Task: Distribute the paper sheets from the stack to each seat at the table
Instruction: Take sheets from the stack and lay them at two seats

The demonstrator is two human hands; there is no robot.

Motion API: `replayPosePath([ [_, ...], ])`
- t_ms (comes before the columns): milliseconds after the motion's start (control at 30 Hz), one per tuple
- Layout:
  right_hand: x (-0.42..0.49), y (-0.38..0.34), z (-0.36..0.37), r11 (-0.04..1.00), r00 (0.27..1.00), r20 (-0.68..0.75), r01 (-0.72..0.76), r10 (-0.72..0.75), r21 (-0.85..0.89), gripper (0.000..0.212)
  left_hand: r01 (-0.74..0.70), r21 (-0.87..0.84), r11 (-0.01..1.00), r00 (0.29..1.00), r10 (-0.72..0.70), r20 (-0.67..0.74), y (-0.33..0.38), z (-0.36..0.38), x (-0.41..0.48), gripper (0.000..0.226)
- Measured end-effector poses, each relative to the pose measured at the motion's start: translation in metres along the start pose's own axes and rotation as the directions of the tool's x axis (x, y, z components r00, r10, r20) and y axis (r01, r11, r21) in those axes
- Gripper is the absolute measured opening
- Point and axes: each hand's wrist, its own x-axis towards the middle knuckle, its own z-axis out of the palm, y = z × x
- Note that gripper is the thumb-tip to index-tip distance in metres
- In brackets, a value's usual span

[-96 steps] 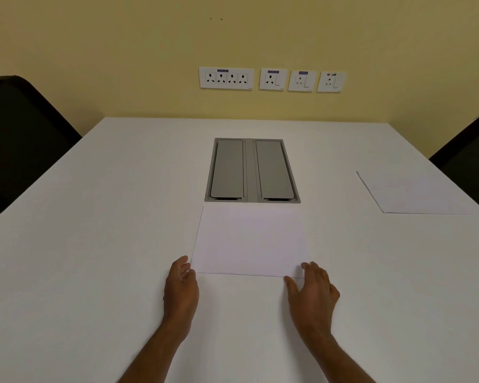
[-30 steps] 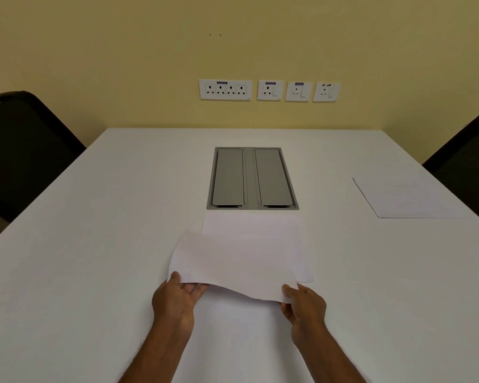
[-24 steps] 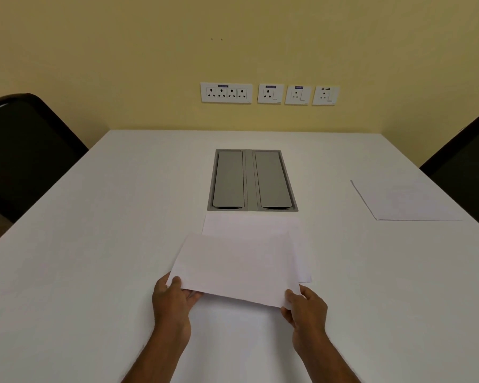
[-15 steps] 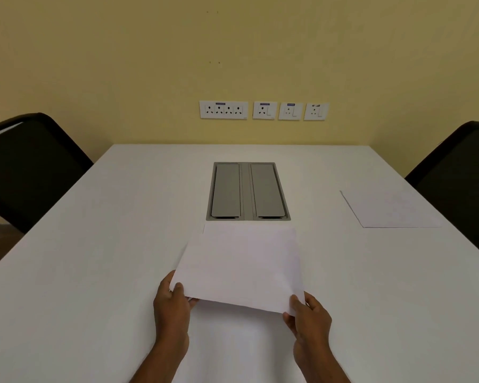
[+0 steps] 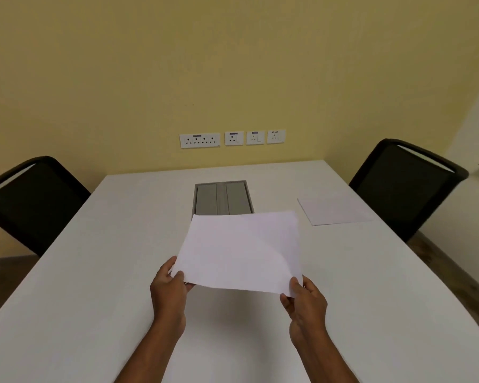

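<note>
Paper sheet pinched at near corners by L hand, R hand. Cable box in table closed. Sheet lifted higher than before.

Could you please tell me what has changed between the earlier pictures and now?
The left hand and right hand, earlier resting at the stack's near edge, took hold of the top sheet by its near corners and lifted it off the table. The stack is now hidden behind it. The placed sheet by the right chair stayed put, as did the left chair.
</note>
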Motion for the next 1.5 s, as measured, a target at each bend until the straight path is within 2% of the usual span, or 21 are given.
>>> replayPosePath([
  [267, -0.055, -0.066, -0.056, 0.995, 0.998, -0.019, 0.066, -0.065, 0.070, 0.015, -0.071, -0.017, 0.997, 0.996, 0.072, 0.044, 0.034, 0.017, -0.092, 0.046],
  [400, -0.080, -0.091, -0.090, 0.993, 0.994, -0.017, 0.105, -0.105, 0.053, 0.007, -0.078, -0.040, 0.996, 0.995, 0.080, 0.054, 0.041, 0.018, -0.137, 0.049],
  [500, -0.101, -0.104, -0.115, 0.989, 0.989, -0.027, 0.146, -0.145, 0.031, 0.012, -0.068, -0.052, 0.996, 0.994, 0.072, 0.082, 0.045, 0.014, -0.162, 0.050],
  [733, -0.151, -0.102, -0.163, 0.980, 0.974, -0.110, 0.198, -0.197, -0.003, 0.010, -0.009, -0.039, 0.999, 0.984, 0.016, 0.179, 0.048, 0.005, -0.199, 0.047],
  [900, -0.189, -0.095, -0.188, 0.974, 0.954, -0.202, 0.226, -0.220, 0.009, 0.014, -0.026, -0.001, 1.000, 0.960, 0.025, 0.279, 0.056, -0.001, -0.222, 0.045],
  [1033, -0.213, -0.094, -0.210, 0.963, 0.927, -0.265, 0.270, -0.264, -0.015, 0.010, -0.033, 0.024, 0.999, 0.939, 0.023, 0.344, 0.053, 0.001, -0.238, 0.047],
  [1167, -0.232, -0.095, -0.241, 0.957, 0.902, -0.329, 0.291, -0.279, -0.013, 0.010, 0.029, 0.025, 0.999, 0.912, -0.037, 0.408, 0.037, 0.005, -0.258, 0.044],
  [1367, -0.236, -0.093, -0.298, 0.952, 0.864, -0.408, 0.300, -0.295, -0.053, 0.007, 0.215, -0.017, 0.977, 0.862, -0.181, 0.474, 0.007, 0.025, -0.283, 0.043],
  [1500, -0.231, -0.089, -0.333, 0.958, 0.867, -0.415, 0.283, -0.276, -0.046, 0.012, 0.264, 0.015, 0.964, 0.843, -0.238, 0.483, -0.019, 0.036, -0.302, 0.043],
])
